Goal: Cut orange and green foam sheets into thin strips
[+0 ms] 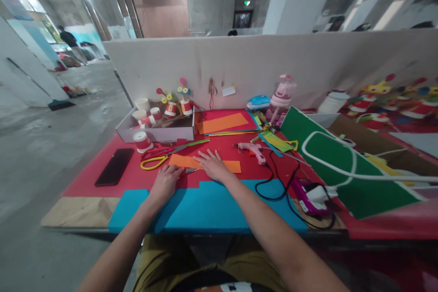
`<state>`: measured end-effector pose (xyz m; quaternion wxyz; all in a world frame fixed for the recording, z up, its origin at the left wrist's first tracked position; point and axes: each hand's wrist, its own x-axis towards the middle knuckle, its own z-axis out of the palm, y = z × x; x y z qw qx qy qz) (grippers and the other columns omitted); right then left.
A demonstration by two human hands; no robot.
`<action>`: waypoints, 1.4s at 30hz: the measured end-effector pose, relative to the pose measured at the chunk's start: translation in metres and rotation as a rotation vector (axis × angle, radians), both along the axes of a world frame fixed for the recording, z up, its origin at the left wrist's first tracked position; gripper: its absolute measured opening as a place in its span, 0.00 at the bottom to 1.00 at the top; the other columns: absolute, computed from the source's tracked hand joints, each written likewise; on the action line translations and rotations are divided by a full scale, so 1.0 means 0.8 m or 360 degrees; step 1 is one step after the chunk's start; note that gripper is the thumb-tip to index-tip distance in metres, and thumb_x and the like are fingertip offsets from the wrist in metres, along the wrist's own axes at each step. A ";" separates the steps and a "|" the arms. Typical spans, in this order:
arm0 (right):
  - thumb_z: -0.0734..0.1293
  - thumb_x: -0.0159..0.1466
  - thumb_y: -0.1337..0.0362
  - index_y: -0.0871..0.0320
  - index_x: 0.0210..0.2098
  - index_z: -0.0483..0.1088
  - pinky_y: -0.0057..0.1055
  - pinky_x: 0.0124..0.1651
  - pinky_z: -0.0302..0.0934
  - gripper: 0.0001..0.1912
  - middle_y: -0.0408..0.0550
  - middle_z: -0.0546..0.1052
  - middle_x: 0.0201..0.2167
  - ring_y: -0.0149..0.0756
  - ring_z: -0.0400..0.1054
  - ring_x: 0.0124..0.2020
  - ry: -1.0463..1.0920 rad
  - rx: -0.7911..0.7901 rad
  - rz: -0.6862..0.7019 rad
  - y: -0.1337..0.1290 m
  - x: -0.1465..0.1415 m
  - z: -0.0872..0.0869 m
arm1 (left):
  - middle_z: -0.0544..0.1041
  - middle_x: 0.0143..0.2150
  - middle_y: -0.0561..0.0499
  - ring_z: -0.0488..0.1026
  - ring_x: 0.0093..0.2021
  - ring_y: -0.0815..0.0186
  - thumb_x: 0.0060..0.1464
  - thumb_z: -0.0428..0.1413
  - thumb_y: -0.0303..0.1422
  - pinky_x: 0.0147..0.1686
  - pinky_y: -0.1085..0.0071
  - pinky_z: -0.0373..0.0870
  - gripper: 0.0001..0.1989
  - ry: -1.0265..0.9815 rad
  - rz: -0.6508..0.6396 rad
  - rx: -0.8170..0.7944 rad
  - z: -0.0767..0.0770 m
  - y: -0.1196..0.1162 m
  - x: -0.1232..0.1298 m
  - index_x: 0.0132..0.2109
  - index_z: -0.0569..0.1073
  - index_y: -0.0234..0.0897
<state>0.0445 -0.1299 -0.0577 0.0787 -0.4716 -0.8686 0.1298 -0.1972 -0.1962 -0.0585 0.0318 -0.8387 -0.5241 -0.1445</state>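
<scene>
An orange paper strip lies across the red-covered table under both hands. My right hand rests flat on its middle with the fingers spread. At the strip's lower left edge, my left hand has its fingers bent and close together against the paper. Between the hands, a small grey blade-like piece shows below the strip. Scissors with yellow handles lie just beyond my left hand. Blue paper sheets cover the table's front edge beneath my wrists.
A black phone and a paper cup are on the left. Behind stand a white box of cups and figures and an orange sheet. Rightward are a pink glue gun, a purple power strip and a green board.
</scene>
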 end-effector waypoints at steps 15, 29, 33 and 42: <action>0.49 0.74 0.54 0.39 0.68 0.56 0.52 0.72 0.34 0.25 0.37 0.55 0.71 0.45 0.41 0.73 -0.0028 0.0096 0.0164 0.002 0.070 -0.010 | 0.74 0.48 0.40 0.67 0.45 0.57 0.62 0.44 0.25 0.48 0.58 0.68 0.21 -0.0012 -0.0046 -0.0003 0.005 0.012 0.005 0.56 0.75 0.36; 0.50 0.74 0.55 0.40 0.68 0.56 0.52 0.72 0.35 0.25 0.37 0.55 0.71 0.46 0.42 0.73 -0.0021 0.0125 0.0170 0.004 0.070 -0.010 | 0.74 0.48 0.40 0.68 0.44 0.58 0.63 0.44 0.25 0.48 0.59 0.68 0.21 -0.0044 -0.0114 -0.0072 0.014 0.011 0.006 0.55 0.75 0.35; 0.50 0.74 0.56 0.40 0.68 0.57 0.52 0.72 0.35 0.24 0.38 0.56 0.71 0.46 0.42 0.73 -0.0034 0.0122 0.0155 0.003 0.069 -0.008 | 0.74 0.49 0.38 0.67 0.45 0.56 0.63 0.42 0.26 0.47 0.58 0.67 0.22 0.0022 -0.0078 -0.0122 0.016 0.009 0.017 0.57 0.74 0.32; 0.50 0.74 0.56 0.41 0.68 0.57 0.54 0.72 0.36 0.25 0.38 0.55 0.71 0.48 0.43 0.73 -0.0056 0.0112 0.0155 0.003 0.068 -0.006 | 0.73 0.52 0.39 0.65 0.47 0.56 0.64 0.41 0.27 0.47 0.59 0.66 0.22 0.0095 -0.0011 -0.0222 0.024 0.006 0.036 0.58 0.73 0.33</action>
